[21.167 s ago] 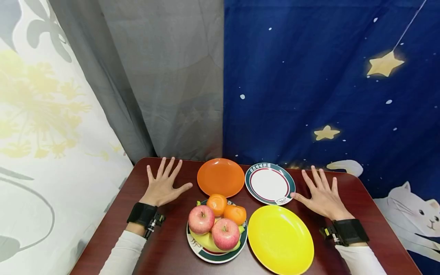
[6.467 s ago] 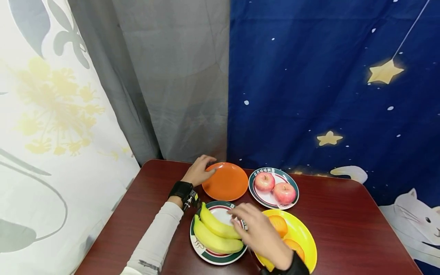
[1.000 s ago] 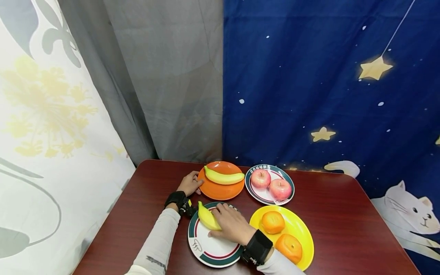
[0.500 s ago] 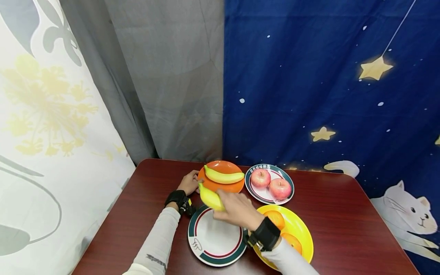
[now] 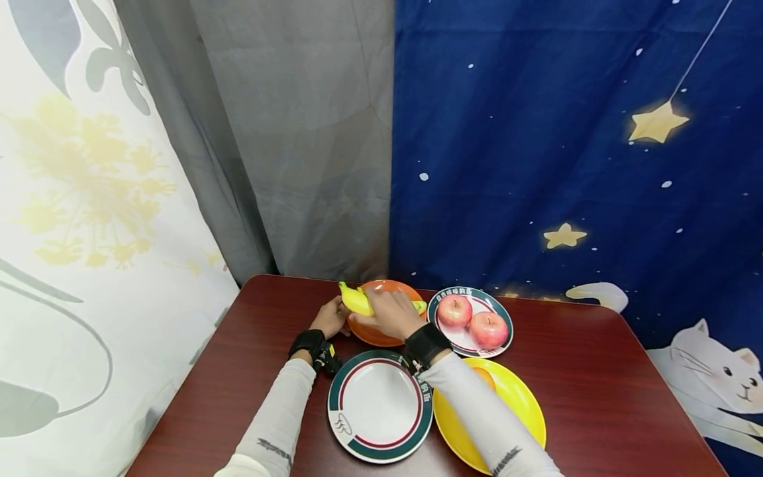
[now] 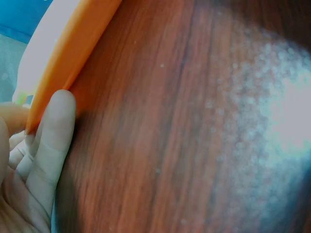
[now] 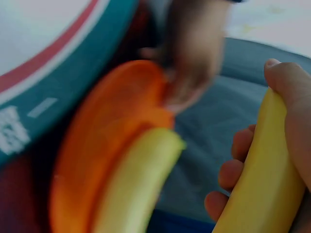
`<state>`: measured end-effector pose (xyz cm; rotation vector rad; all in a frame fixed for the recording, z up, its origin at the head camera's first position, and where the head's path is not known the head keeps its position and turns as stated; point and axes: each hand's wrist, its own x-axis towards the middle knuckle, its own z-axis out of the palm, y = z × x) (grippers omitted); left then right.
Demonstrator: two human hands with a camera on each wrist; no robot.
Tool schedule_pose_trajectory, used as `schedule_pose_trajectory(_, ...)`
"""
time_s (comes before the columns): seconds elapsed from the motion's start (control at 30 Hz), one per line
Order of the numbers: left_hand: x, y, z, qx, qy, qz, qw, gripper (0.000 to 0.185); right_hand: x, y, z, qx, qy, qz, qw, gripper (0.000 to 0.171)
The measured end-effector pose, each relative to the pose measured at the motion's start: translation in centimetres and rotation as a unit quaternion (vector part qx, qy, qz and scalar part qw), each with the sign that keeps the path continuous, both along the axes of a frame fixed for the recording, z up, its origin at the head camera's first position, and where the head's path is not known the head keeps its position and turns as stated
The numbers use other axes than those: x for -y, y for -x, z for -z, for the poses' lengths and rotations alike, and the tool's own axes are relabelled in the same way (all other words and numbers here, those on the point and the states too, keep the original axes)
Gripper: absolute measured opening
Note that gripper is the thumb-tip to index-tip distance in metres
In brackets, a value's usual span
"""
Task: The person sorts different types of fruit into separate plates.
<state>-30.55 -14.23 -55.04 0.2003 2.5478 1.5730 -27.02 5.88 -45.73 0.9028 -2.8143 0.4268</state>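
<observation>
Table (image 5: 596,397), dark red wood, one. Four plates on it. Yellow plate (image 5: 518,411) at 5 o'clock of the group; one orange (image 5: 484,375) peeks out past the right sleeve, any others are hidden. Green-rimmed white plate (image 5: 379,405) at 7 o'clock, nothing on it. Second green-rimmed plate (image 5: 501,318) at 1 o'clock with two apples (image 5: 454,310). Orange plate (image 5: 372,332) at 11 o'clock.

Right hand (image 5: 390,311) hangs over the orange plate, fingers curled round a banana (image 5: 354,300), which sits in the air above the plate's 10 o'clock rim. A second banana (image 7: 133,182) already lies on that plate, its tip just showing at 3 o'clock of the hand in the head view. Two bananas in all.

Left hand (image 5: 330,318) is at the orange plate's 9 o'clock edge; the left wrist view shows its fingertips (image 6: 56,116) pinching the rim.

Risks, as I judge them:
- The held banana could come down on top of the one lying there and roll off, since the plate is shallow.
- Setting it too near the 10 o'clock rim could tip the plate if the left hand lets go.
- The right sleeve crosses low over the yellow plate and could nudge the orange.
</observation>
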Motion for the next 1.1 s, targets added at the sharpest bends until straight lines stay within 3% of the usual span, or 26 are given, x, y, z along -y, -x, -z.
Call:
schedule_pose_trajectory(0.17, -0.4, -0.1, -0.3, 0.016, -0.003, -0.011, 0.9998, 0.041, 0.0, 0.8, 3.0, 0.020, -0.042, 0.034, 0.998, 0.056)
schedule_pose_trajectory(0.37, -0.4, 0.0, -0.5, 0.022, 0.008, -0.015, 0.9996, 0.040, -0.5, 0.7, 5.2, 0.000, -0.069, 0.046, 0.997, 0.050)
schedule_pose_trajectory(0.77, -0.2, -0.9, -1.4, 0.012, 0.031, -0.018, 0.9993, 0.042, -0.2, -0.3, 5.5, -0.058, -0.116, 0.057, 0.990, 0.057)
schedule_pose_trajectory(1.1, 0.1, -0.3, -0.9, 0.035, 0.023, -0.009, 0.9991, 0.041, -0.7, -1.5, 4.8, -0.065, -0.126, 0.057, 0.988, 0.059)
